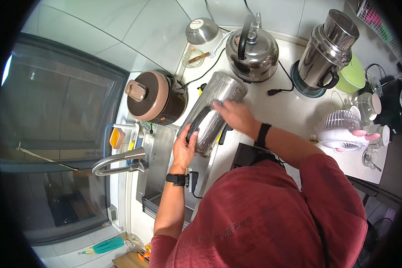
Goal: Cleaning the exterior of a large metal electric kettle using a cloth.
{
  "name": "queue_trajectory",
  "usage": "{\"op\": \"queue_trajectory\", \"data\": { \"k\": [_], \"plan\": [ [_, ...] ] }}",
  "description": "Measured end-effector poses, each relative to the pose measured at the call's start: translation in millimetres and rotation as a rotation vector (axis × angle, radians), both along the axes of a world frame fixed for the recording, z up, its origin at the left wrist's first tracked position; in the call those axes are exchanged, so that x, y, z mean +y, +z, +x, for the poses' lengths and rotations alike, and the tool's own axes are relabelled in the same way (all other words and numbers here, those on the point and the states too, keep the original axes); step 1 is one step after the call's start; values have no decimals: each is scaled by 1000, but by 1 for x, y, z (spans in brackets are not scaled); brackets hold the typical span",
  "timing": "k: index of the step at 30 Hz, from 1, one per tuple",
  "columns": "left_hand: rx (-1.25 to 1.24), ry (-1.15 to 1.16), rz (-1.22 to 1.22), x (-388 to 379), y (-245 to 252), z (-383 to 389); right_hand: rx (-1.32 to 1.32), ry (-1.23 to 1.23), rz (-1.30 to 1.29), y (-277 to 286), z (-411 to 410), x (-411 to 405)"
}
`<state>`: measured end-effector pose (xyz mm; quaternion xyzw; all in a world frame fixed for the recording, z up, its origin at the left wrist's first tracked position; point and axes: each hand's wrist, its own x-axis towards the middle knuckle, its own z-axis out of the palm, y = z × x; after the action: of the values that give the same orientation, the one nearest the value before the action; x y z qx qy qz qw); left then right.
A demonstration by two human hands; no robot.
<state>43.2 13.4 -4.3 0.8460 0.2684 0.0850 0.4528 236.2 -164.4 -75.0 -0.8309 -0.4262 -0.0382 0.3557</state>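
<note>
A large stainless-steel vacuum flask (209, 129) with a black side handle (201, 119) lies tilted across the edge of the steel sink (159, 154). Its wall looks wet. My left hand (183, 149) supports it at the lower end, with fingers around the side by the handle. Against the upper part of the flask, my right hand (236, 115) presses a small grey pad (217, 102). Motion blurs that hand, and its fingers mostly hide the pad. A yellow and black object (222, 135) shows partly from beneath the flask.
A curved faucet (120, 161) reaches out beside the sink. Behind the flask stand a brown-pink cooker (155, 97) and a steel kettle (252, 57). Farther right are another steel flask (325, 57), a loose power plug (274, 91) and a white fan (341, 130). Glass jars (365, 102) line the right side.
</note>
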Motion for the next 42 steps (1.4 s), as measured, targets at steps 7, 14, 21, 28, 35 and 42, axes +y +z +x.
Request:
{"op": "queue_trajectory", "data": {
  "k": [7, 14, 21, 28, 35, 42],
  "plan": [
    [-59, -18, -43, 1, 10, 8, 476, -178, -9, 35, 43, -15],
    [34, -17, -12, 0, 26, 5, 678, -14, -126, 40, 0, -7],
    [-26, -39, -10, 7, 18, 7, 503, 35, -168, 2, -25, 6],
    [53, -92, 44, 8, 28, 0, -6, 176, -228, 39, -53, 23],
    [130, -85, 20, 10, 30, 7, -115, 302, -80, 13, -119, 35],
    [50, -76, 120, 16, 22, -1, -180, 26, -163, 30, -44, 4]
  ]
}}
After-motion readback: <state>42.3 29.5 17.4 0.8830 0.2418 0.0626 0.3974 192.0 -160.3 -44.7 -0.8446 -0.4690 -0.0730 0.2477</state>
